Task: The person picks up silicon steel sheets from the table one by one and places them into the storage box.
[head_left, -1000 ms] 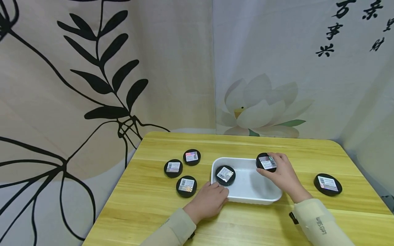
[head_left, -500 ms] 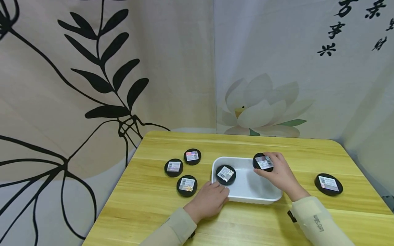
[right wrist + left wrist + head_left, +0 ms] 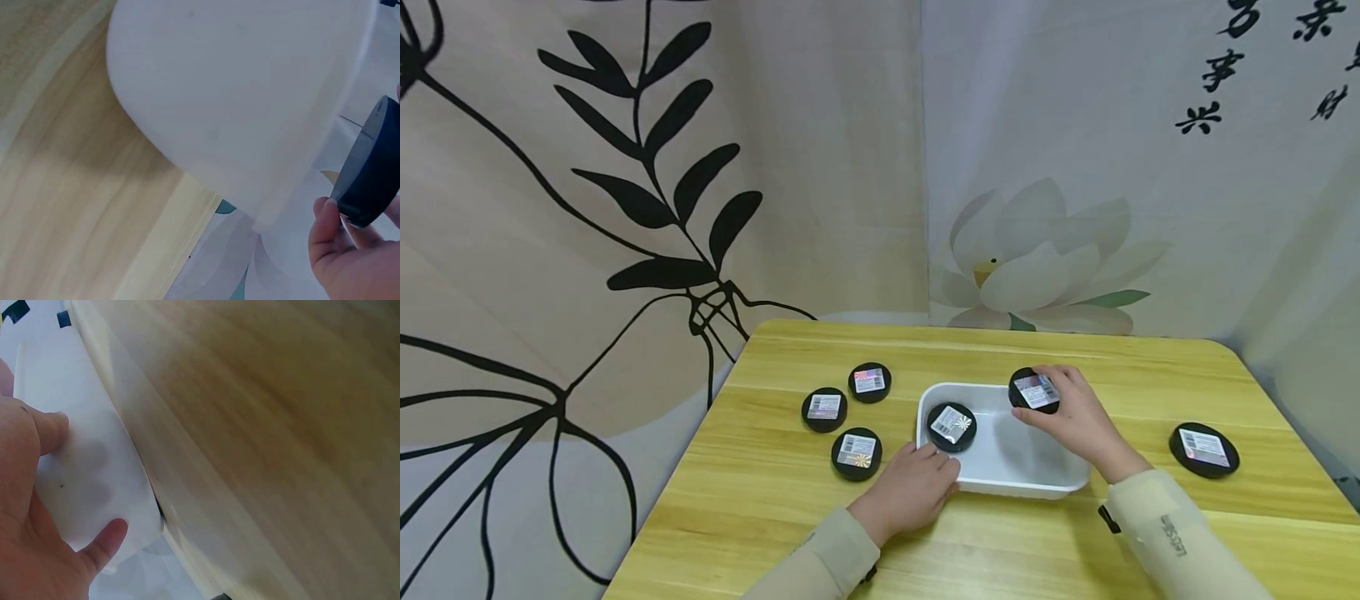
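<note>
Above the tray [image 3: 1032,454], fingers [image 3: 325,234] pinch a disc [image 3: 1035,390].

Wood-grain table [image 3: 1000,550], pale backdrop [image 3: 835,167] behind it, black leafy plant print [image 3: 662,273], white lotus print [image 3: 1037,279], black characters [image 3: 1198,118]

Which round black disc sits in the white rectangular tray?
The disc at the left end of the tray; the right hand holds another, four lie on the yellow wooden table.

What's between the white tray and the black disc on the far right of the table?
In the head view, the right wrist and sleeve reach across beside the white tray; from there to the far-right black disc, only bare table shows.
</note>
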### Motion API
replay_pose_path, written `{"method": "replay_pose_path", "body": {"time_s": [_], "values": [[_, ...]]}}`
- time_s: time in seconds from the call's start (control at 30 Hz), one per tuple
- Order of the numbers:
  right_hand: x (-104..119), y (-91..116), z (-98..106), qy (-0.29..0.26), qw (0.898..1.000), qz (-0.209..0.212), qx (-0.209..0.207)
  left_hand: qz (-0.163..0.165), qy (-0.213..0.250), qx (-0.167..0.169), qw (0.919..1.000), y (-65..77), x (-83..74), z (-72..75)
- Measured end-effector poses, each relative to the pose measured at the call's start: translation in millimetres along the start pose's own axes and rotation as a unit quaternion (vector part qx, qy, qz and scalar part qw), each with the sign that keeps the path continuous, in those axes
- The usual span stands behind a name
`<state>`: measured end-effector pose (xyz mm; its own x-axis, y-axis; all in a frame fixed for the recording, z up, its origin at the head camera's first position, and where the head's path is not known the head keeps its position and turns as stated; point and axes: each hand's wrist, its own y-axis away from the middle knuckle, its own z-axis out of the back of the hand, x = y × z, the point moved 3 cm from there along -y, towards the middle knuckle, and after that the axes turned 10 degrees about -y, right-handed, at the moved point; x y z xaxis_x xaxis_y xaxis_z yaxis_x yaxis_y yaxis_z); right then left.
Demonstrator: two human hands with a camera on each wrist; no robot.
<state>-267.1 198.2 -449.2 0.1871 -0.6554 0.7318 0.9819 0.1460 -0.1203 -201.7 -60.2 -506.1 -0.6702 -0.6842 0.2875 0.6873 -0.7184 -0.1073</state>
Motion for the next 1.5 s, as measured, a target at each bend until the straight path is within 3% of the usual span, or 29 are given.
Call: {"method": "replay_pose_path", "body": {"time_s": [0.3,1.5], "values": [[5,-5,-2,0.001,1.000,0.006,0.024,-0.002,0.011,0.014,0.9998,-0.2,-0.6,0.2],[22,-22,-9,0.028,0.992,0.069,0.104,0.003,0.011,0.010,0.9999,-1.5,-0.3,1.7]]}}
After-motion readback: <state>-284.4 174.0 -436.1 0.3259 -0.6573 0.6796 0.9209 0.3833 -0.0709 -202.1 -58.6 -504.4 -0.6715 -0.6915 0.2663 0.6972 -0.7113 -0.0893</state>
